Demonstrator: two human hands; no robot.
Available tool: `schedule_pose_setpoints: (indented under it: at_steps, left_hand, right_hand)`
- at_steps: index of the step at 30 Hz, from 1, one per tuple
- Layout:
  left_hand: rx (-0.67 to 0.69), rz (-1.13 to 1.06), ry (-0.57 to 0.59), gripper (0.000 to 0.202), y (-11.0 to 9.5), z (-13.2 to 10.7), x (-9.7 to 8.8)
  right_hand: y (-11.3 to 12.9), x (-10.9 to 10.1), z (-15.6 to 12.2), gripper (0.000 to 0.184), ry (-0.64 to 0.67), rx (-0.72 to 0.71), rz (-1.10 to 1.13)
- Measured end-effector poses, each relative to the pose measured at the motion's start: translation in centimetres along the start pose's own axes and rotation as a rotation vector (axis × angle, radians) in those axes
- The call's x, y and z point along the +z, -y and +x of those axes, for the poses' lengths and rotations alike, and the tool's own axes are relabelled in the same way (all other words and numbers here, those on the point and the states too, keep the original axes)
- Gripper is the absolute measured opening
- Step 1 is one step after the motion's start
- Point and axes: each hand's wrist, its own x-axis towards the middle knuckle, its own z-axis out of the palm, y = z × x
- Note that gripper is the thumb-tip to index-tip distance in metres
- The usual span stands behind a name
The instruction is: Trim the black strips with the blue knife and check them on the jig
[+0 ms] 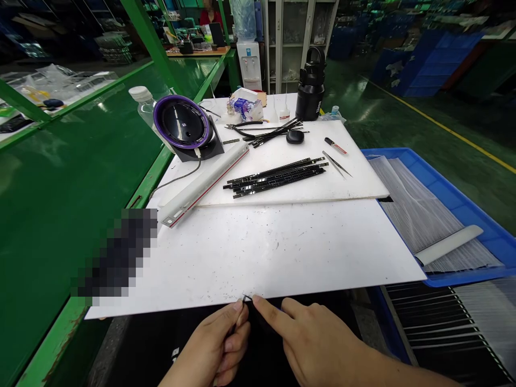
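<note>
My left hand (pixel 213 344) is at the near edge of the white board (pixel 258 252), its fingers pinched on a thin black strip (pixel 246 299). My right hand (pixel 318 344) is beside it, with the extended index fingertip against the strip's upper end. On a second white board (pixel 342 183) farther away lies a bundle of thin black strips (pixel 274 177). Past it are more strips (pixel 274 133), black-handled pliers (pixel 242 127), steel tweezers (pixel 336 164) and a small utility knife (pixel 335 145).
A white triangular scale ruler (pixel 203 185) and a purple-rimmed black disc in a holder (pixel 181 122) stand at the boards' left. A black bottle (pixel 310 86) is at the back. A blue tray (pixel 463 209) of white sheets is at right. A pixelated patch covers the left board edge.
</note>
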Motion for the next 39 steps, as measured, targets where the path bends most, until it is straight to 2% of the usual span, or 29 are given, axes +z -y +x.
schedule_pose_setpoints:
  at_steps: [10,26,39]
  left_hand:
    - [0.006,0.037,0.004,0.041,-0.10,-0.07,-0.05]
    - [0.012,0.056,-0.001,0.046,-0.23,-0.19,0.10]
    - [0.010,0.086,-0.016,0.044,-0.32,-0.23,0.04]
  right_hand:
    - [-0.14,-0.46,0.04,0.073,-0.001,0.001,0.083]
    - [0.43,-0.11,0.15,0.077,-0.010,0.012,-0.133]
    - [0.73,0.00,0.10,0.076,-0.019,0.017,-0.169]
